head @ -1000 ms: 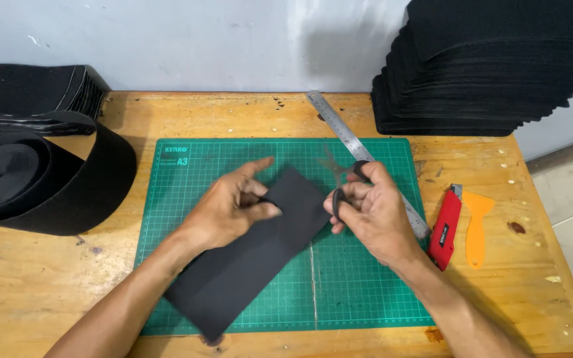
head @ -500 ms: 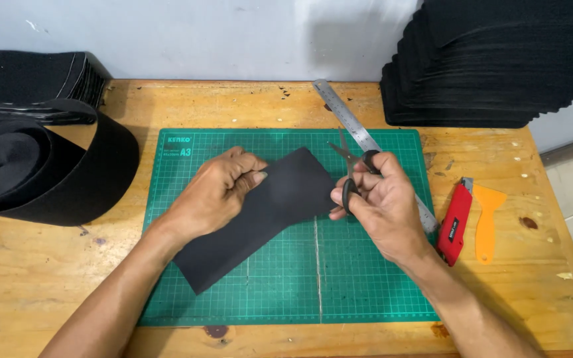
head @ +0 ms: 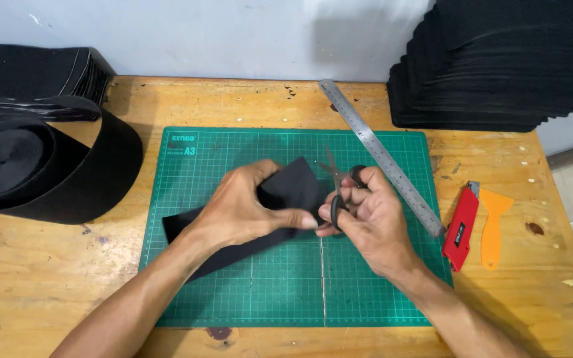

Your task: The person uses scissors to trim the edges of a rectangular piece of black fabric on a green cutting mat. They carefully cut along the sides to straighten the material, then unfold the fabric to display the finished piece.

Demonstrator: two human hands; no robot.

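Just scissors [head: 341,189] at black strip [head: 286,199]

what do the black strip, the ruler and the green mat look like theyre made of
Black strip, gripped by the left hand: looks like matte woven webbing or elastic, since it bends softly without shine. Ruler: probably steel, silver-grey with a brushed sheen and fine edge markings. Green mat: seemingly rubbery vinyl, flat matte green with a printed grid. Scissors in the right hand: metal blades, black handles, likely plastic.
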